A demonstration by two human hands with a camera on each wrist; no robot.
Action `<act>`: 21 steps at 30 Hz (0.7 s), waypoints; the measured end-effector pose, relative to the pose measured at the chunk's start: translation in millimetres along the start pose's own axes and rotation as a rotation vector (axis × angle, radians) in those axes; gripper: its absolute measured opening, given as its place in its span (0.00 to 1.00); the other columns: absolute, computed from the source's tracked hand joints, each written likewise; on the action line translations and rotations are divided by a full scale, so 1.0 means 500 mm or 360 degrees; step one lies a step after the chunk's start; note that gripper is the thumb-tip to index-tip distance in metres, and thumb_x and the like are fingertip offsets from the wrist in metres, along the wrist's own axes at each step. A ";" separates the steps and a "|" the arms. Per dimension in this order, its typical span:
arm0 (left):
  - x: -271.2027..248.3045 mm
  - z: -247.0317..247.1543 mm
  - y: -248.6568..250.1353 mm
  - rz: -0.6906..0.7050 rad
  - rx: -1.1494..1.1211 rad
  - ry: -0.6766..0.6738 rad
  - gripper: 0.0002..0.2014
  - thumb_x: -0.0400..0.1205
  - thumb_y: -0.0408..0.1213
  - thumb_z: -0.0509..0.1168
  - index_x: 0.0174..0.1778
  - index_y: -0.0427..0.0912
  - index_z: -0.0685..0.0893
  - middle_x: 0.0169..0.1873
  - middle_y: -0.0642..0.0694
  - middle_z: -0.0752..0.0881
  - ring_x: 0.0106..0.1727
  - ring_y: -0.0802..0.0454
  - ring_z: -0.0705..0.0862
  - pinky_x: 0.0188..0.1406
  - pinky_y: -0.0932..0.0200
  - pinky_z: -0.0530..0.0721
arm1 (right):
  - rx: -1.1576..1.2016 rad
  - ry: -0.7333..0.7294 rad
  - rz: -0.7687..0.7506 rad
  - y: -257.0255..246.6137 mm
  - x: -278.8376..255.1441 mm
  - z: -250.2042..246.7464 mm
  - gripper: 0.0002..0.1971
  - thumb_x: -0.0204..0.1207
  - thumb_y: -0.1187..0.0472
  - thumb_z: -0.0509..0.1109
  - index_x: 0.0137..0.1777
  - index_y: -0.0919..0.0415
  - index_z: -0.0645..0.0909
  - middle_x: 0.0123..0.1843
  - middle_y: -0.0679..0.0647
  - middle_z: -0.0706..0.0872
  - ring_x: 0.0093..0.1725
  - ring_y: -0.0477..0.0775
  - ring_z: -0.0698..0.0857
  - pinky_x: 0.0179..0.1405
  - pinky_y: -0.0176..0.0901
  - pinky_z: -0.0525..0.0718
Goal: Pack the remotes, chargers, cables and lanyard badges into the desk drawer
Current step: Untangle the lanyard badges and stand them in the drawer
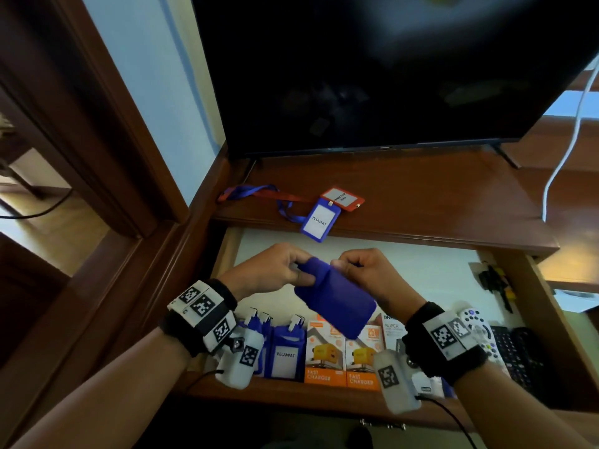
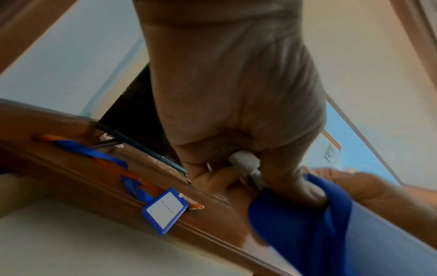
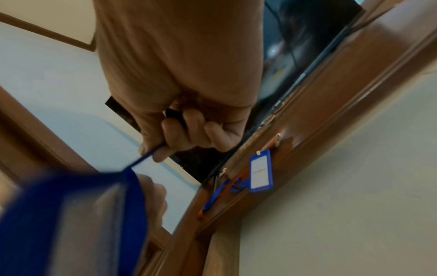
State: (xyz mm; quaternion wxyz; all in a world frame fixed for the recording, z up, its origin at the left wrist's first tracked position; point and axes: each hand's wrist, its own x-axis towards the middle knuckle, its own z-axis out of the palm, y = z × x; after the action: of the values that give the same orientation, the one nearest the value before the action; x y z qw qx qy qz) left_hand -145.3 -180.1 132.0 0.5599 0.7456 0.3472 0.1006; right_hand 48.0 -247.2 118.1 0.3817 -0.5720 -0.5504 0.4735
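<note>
Both hands hold one blue lanyard badge [image 1: 337, 303] above the open drawer [image 1: 421, 267]. My left hand [image 1: 278, 270] pinches its white clip [image 2: 246, 160] and folded blue strap at the top. My right hand [image 1: 363, 270] pinches the strap [image 3: 146, 156] beside it, other fingers curled. On the desk top [image 1: 437, 202] lie a second blue badge [image 1: 319, 220] [image 2: 165, 210] [image 3: 261, 170] and a red badge [image 1: 343, 199], their straps tangled to the left. Inside the drawer front stand blue badges [image 1: 285, 354], orange charger boxes [image 1: 343, 358] and remotes [image 1: 476, 328].
A large black TV [image 1: 389, 69] stands at the back of the desk. A white cable [image 1: 564, 157] hangs down at the right. Black and yellow cables [image 1: 497, 283] lie at the drawer's right side. A wooden door frame [image 1: 107, 131] runs along the left.
</note>
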 end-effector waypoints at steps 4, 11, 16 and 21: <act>0.008 0.009 -0.016 0.0042 -0.0363 0.0275 0.13 0.80 0.25 0.66 0.50 0.50 0.86 0.45 0.55 0.88 0.48 0.64 0.85 0.51 0.69 0.80 | 0.0411 0.0066 0.0049 0.007 0.019 0.022 0.14 0.80 0.73 0.62 0.33 0.64 0.78 0.23 0.46 0.82 0.21 0.40 0.77 0.23 0.31 0.74; 0.039 0.032 -0.041 0.0063 -0.0802 0.0640 0.11 0.83 0.27 0.62 0.55 0.43 0.85 0.50 0.46 0.88 0.51 0.55 0.85 0.50 0.64 0.80 | 0.0639 0.0111 0.0152 0.026 0.046 0.058 0.04 0.74 0.70 0.62 0.39 0.64 0.71 0.27 0.56 0.69 0.25 0.46 0.65 0.27 0.39 0.68; 0.045 0.001 -0.049 0.0021 -0.0964 0.0765 0.09 0.84 0.28 0.60 0.55 0.36 0.85 0.46 0.41 0.87 0.49 0.50 0.84 0.54 0.55 0.80 | 0.0611 -0.0048 0.0282 0.047 0.078 0.073 0.13 0.82 0.71 0.59 0.39 0.68 0.81 0.27 0.57 0.68 0.25 0.50 0.63 0.27 0.42 0.63; 0.040 -0.043 -0.085 -0.0199 -0.0656 0.0707 0.11 0.80 0.23 0.64 0.57 0.34 0.85 0.48 0.39 0.87 0.49 0.51 0.83 0.51 0.60 0.79 | 0.0504 0.0092 0.0442 0.083 0.114 0.057 0.13 0.80 0.72 0.59 0.36 0.65 0.79 0.27 0.57 0.73 0.24 0.48 0.68 0.26 0.40 0.68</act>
State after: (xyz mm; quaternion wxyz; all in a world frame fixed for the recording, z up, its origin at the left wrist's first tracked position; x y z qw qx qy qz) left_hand -159.2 -145.4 96.3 0.6148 0.5534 0.4785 0.2947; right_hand 28.5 -197.3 64.2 0.4136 -0.5887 -0.3738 0.5854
